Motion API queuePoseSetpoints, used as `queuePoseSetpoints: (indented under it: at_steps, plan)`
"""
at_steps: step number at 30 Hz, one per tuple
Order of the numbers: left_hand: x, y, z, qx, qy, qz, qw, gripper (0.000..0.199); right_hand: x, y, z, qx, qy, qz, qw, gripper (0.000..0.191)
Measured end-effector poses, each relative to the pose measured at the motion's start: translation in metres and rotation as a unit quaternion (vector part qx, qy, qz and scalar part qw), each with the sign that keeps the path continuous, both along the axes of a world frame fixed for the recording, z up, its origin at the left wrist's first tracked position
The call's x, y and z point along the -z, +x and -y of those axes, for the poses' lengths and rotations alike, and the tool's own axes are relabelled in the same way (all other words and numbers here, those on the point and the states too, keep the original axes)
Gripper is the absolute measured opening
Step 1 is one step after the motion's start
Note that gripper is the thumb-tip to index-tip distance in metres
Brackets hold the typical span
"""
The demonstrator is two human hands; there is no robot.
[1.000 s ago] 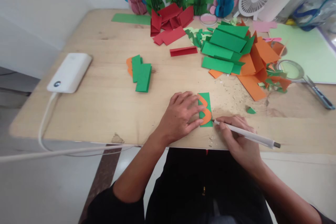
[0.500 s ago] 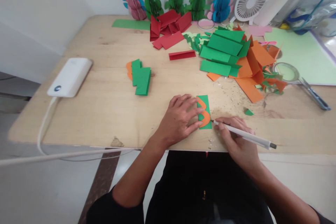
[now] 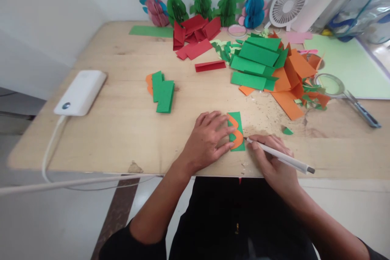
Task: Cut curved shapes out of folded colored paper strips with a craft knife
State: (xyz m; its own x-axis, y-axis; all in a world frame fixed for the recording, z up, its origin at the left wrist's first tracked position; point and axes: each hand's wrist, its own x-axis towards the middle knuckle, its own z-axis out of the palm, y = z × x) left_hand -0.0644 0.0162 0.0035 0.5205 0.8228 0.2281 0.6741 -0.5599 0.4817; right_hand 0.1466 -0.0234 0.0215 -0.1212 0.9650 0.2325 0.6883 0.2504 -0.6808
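Bright, even, cool light fills the scene, its source unclear. Shadows are faint: a soft one edges the white power bank (image 3: 81,92) at its 3 o'clock side. Glare touches the clear bag (image 3: 365,16) at 2 o'clock and the floor (image 3: 146,189) at 7. The left hand's fingers (image 3: 225,131) look slightly smeared; black trousers (image 3: 213,219) swallow detail. Wide-angle stretch draws out the tabletop (image 3: 100,142) toward 8 o'clock.

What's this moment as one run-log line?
left hand: fingertips on orange cutout over green paper; right hand: gripping white pen; pen tip: beside green paper's right edge
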Motion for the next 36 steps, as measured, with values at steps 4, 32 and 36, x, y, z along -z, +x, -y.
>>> queuePoseSetpoints:
  at_steps: [4,32,36]
  plan:
    - [-0.0001,0.0002,0.0000,0.002,0.003,0.006,1.000,0.030,0.0008,-0.0002,-0.0004,0.004,0.004,-0.003,1.000,0.013]
    - [-0.0011,0.0000,0.0008,0.000,0.002,0.007,1.000,0.031,-0.0008,-0.0022,-0.0026,0.010,-0.005,-0.006,1.000,0.012]
    - [-0.0009,-0.0003,0.0008,0.001,0.001,0.008,1.000,0.031,0.0005,-0.0005,-0.0009,0.026,0.001,-0.023,0.999,0.018]
